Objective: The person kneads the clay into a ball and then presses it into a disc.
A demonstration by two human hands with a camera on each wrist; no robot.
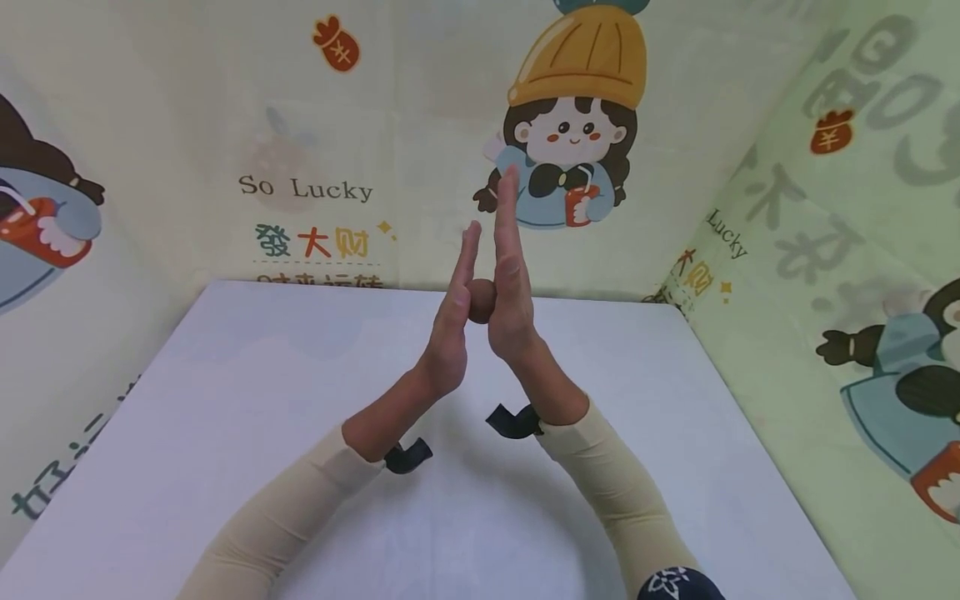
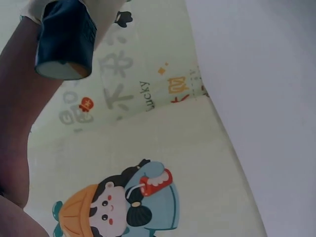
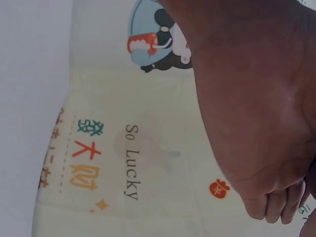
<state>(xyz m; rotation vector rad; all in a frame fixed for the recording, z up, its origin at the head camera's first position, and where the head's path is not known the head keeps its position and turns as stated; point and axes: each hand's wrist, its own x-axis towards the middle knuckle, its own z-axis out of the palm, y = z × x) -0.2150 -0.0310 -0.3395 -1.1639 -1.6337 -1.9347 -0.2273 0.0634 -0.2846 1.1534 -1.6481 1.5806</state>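
A small brown ball is held between the two palms, raised above the table in the head view. My left hand presses on its left side, fingers straight and pointing up. On the other side my right hand presses against it, its fingers also stretched upward. The heels of the hands are apart below the ball. A large part of a hand fills the right side of the right wrist view; the ball is hidden there. The left wrist view does not show the ball either.
Under the arms lies a white table. Printed wall sheets with cartoon figures and lettering stand behind it and at both sides. Dark curved pieces sit at both wrists. Something dark blue with a white flower pattern shows at the bottom right.
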